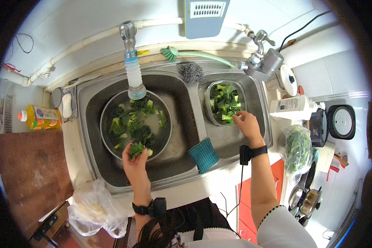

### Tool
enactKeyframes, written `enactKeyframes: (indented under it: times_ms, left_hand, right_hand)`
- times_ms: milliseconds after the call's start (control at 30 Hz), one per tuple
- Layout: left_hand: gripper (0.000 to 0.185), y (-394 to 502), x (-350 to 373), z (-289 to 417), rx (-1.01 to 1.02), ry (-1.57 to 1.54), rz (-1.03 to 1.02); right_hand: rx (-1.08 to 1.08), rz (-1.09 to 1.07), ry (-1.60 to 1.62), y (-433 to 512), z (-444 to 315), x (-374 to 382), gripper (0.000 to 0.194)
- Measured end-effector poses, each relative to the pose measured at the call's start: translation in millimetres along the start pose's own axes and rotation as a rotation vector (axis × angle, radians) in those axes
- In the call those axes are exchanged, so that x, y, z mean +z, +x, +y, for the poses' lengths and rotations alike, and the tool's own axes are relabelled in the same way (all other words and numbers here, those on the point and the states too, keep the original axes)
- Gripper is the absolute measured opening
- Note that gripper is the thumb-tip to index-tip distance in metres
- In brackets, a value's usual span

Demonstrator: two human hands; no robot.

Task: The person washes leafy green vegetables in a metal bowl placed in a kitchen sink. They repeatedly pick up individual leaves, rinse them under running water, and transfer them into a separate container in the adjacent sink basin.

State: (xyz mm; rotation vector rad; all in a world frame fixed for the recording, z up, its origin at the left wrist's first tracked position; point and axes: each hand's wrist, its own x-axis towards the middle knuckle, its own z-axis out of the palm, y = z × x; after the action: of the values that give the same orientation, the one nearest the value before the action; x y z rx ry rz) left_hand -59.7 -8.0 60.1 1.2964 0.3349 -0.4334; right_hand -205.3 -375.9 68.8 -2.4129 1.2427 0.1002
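My left hand (136, 162) holds a small head of leafy greens (137, 150), likely bok choy, over the near rim of a round metal basin (171, 131). In that basin, several more green heads (135, 122) float in cloudy water in the left sink bowl. My right hand (247, 123) is at the near right corner of a clear rectangular container (208, 107) in the right bowl. More greens (224, 100) fill that container. The thumb and forefinger are close to a pale stem there; whether they grip it I cannot tell.
A faucet with a flexible spout (134, 74) hangs over the basin. A teal cloth (204, 155) drapes across the sink divider, with a mesh scourer (191, 72) behind. Bagged greens (298, 150) and a white pump bottle (290, 107) stand right; a plastic bag (96, 207) lies front left.
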Motion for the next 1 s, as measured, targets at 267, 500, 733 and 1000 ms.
enactKeyframes:
  times_ms: [267, 500, 733, 1000]
  left_hand:
    - [0.052, 2, 4, -2, -0.03, 0.027, -0.019]
    - [0.05, 4, -4, 2, 0.139, 0.277, 0.015]
    - [0.058, 7, -21, 12, 0.125, 0.202, -0.057]
    - [0.069, 11, -26, 15, 0.066, 0.061, -0.14]
  right_hand:
    - [-0.437, -0.142, 0.368, -70, -147, 32, 0.023]
    - [-0.581, -0.603, 0.758, -86, -231, 94, 0.031]
    - [-0.334, -0.888, 0.922, -79, -231, 114, 0.03]
    - [-0.307, -0.878, 0.912, -84, -237, 109, 0.026]
